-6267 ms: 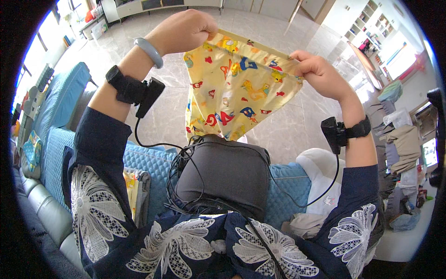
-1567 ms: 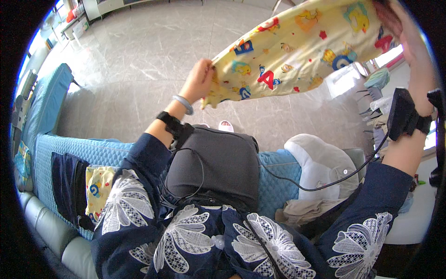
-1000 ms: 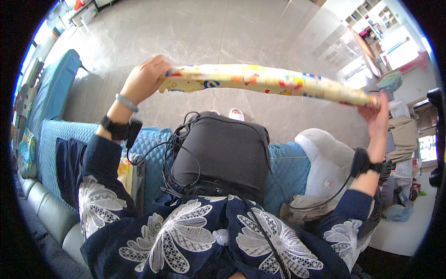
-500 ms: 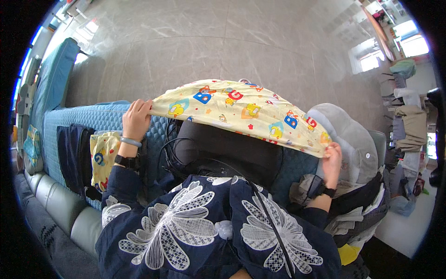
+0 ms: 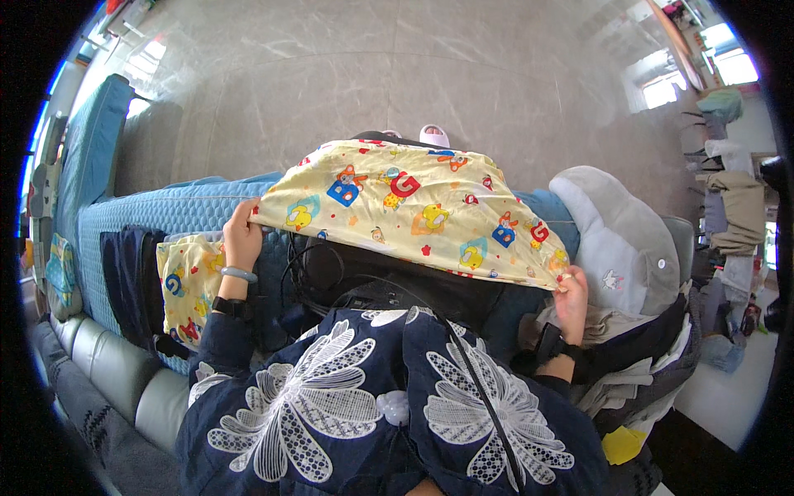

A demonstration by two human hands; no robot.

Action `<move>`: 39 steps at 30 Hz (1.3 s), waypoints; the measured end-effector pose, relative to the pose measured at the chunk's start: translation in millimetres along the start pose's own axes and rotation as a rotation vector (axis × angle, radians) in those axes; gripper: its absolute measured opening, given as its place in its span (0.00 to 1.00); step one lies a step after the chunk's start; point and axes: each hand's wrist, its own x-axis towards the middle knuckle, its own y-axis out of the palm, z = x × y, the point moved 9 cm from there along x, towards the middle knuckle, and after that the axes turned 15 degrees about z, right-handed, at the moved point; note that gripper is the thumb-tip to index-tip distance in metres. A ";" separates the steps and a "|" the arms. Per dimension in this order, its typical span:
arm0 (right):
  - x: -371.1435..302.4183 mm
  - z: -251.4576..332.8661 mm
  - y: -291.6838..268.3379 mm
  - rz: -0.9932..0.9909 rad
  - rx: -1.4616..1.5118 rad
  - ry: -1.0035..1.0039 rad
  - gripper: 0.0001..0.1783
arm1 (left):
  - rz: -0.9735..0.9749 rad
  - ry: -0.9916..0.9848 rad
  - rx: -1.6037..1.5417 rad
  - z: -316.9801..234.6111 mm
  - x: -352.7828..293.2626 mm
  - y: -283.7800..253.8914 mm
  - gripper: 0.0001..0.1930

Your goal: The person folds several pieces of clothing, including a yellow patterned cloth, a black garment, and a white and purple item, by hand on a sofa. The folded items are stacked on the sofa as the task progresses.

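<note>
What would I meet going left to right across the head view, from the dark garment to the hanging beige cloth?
Dark garment, folded yellow cloth, left hand, held yellow cloth, right hand, beige cloth.

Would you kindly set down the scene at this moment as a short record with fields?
Left hand: pinches one end of the yellow cloth
Right hand: pinches the opposite end
Held item: yellow cloth, printed with colourful cartoon animals and letters, its near edge stretched between the hands
On the person's left: folded yellow patterned cloth beside dark folded cloth, both on a blue quilted cover
On the person's right: grey plush cushion
Left wrist: pale bracelet
</note>
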 end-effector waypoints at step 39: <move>-15.5 63.9 344.1 0.600 -1.134 -0.418 0.25 | 1.188 0.464 -0.312 -229.3 14.6 180.3 0.15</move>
